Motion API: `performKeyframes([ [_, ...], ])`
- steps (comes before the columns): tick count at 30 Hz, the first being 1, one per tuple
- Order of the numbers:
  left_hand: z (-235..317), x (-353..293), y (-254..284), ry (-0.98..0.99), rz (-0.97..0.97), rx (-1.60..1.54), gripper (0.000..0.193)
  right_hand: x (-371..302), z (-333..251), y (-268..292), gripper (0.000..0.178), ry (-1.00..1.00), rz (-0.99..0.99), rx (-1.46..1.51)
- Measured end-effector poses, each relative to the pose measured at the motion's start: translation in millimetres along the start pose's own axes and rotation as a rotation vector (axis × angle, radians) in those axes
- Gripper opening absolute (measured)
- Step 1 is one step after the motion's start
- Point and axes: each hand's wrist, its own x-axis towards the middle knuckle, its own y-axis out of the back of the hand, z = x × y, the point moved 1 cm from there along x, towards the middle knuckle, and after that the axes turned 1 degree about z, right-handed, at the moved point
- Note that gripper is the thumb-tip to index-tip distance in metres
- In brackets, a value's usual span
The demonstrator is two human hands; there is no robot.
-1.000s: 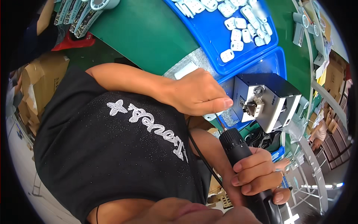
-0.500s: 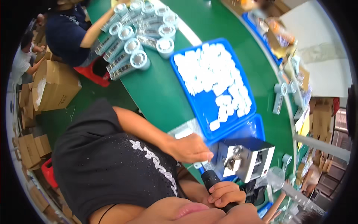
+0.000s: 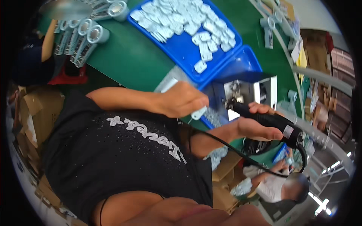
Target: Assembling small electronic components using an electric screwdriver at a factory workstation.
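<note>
My left hand (image 3: 181, 100) is closed, pinching a small white rounded plastic piece (image 3: 198, 113) between thumb and fingers, in front of my black shirt. My right hand (image 3: 264, 126) wraps round a black electric screwdriver (image 3: 260, 117) with a cable trailing from its end. The screwdriver's tip reaches the metal front of a box-shaped screw feeder (image 3: 254, 95), though I cannot tell whether they touch. Beyond my left hand lies a blue tray (image 3: 177, 62) heaped with many similar white pieces. A transparent plastic bag (image 3: 170, 78) rests beside the tray, partly behind my left hand.
A second blue tray (image 3: 243, 62) sits behind the feeder. Light-blue handheld devices (image 3: 87, 34) with round heads stand in rows at the far left of the green table (image 3: 120, 56). The black cable (image 3: 233, 148) loops across my right arm. Other people work at left and lower right.
My right hand has brought the screwdriver from beside the white piece up to the screw feeder. My left hand keeps hold of the piece. The whole view has shifted.
</note>
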Motion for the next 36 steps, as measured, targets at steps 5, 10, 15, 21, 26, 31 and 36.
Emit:
performKeyframes([
  [5,-5,0,3,0.007,0.033,-0.075,0.039,-12,-33,14,0.09,-0.024,-0.262,0.471],
  [10,-4,0,-3,-0.039,-0.032,-0.104,0.04,-28,-88,22,0.08,0.072,-0.366,0.586],
  [15,-5,-7,2,-0.023,0.03,-0.109,0.041,-25,-94,16,0.078,0.007,-0.572,0.653],
  [21,-6,-5,5,-0.024,0.034,-0.128,0.042,-28,-77,-5,0.079,-0.047,-0.597,0.702],
  [26,-5,-8,10,-0.016,0.005,-0.133,0.037,-29,-71,-7,0.068,-0.113,-0.654,0.722],
  [31,-5,-11,1,-0.018,-0.015,-0.108,0.037,-30,-79,-5,0.058,-0.016,-0.749,0.635],
  [36,-5,-12,6,-0.01,0.007,-0.105,0.035,-31,-81,-14,0.063,-0.036,-0.829,0.689],
])
